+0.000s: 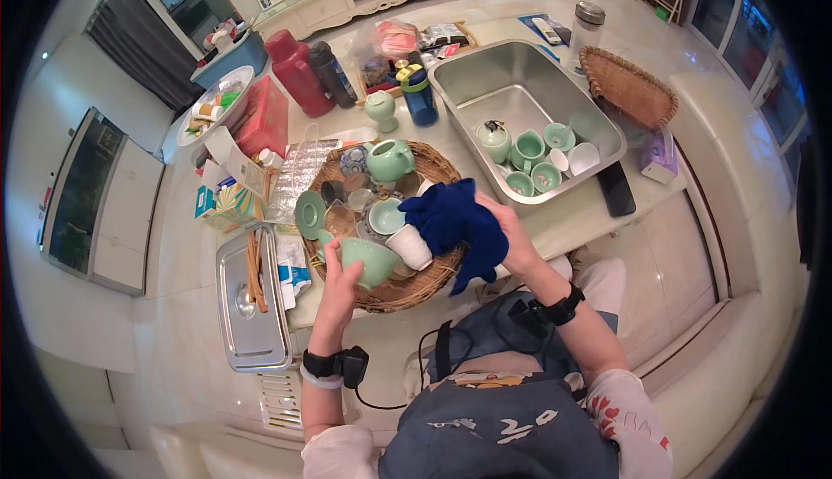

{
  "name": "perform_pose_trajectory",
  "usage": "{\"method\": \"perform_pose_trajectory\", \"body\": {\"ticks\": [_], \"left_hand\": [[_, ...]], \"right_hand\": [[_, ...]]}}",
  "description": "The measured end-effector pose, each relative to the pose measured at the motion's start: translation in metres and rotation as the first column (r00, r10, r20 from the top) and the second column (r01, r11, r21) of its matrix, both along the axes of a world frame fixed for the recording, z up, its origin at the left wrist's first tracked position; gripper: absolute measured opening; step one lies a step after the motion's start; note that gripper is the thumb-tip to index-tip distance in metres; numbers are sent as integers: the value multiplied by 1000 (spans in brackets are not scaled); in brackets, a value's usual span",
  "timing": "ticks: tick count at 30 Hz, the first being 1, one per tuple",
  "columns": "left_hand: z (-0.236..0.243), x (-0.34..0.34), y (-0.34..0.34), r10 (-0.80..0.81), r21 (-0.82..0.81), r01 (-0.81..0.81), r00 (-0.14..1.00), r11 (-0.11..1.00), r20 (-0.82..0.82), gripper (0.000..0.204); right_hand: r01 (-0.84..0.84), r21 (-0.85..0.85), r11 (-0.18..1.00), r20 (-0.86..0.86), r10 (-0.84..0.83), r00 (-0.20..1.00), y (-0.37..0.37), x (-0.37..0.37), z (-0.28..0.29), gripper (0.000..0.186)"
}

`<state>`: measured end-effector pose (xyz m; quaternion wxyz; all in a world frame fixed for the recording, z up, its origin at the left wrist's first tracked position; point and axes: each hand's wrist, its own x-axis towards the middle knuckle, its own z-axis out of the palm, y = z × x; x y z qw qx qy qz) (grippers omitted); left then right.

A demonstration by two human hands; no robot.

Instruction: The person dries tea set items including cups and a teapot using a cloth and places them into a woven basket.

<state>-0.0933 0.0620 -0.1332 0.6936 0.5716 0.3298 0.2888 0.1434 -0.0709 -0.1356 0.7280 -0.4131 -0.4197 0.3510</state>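
My left hand (340,284) is closed on a pale green bowl-like teaware piece (371,262), tilted over the near left side of a round wicker basket (407,299). Bunched in my right hand (513,241) is a dark blue cloth (459,223), which hangs over the basket's right side. Inside the basket are a green teapot (390,160), a green cup (386,216), a white ribbed cup (409,245) and several small glass cups. A round green lid (309,214) rests at its left rim. The cloth hides part of the basket's contents.
At the back right, a steel basin (529,56) holds several green cups and a lidded pot (494,142). A phone (615,190) lies beside it. Bottles and a red thermos (299,72) stand behind the basket. A steel lid (251,306) with brown sticks is at the left.
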Motion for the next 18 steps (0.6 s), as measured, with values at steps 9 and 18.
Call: {"method": "perform_pose_trajectory", "body": {"ticks": [9,18], "left_hand": [[-19,59,-22,-9,-328,91,970,940,242,40],[50,79,-31,137,857,5,987,515,-88,57]], "right_hand": [[516,238,823,480,-561,674,42,-73,-21,20],[132,-153,979,-123,-151,981,61,-47,-24,20]]}}
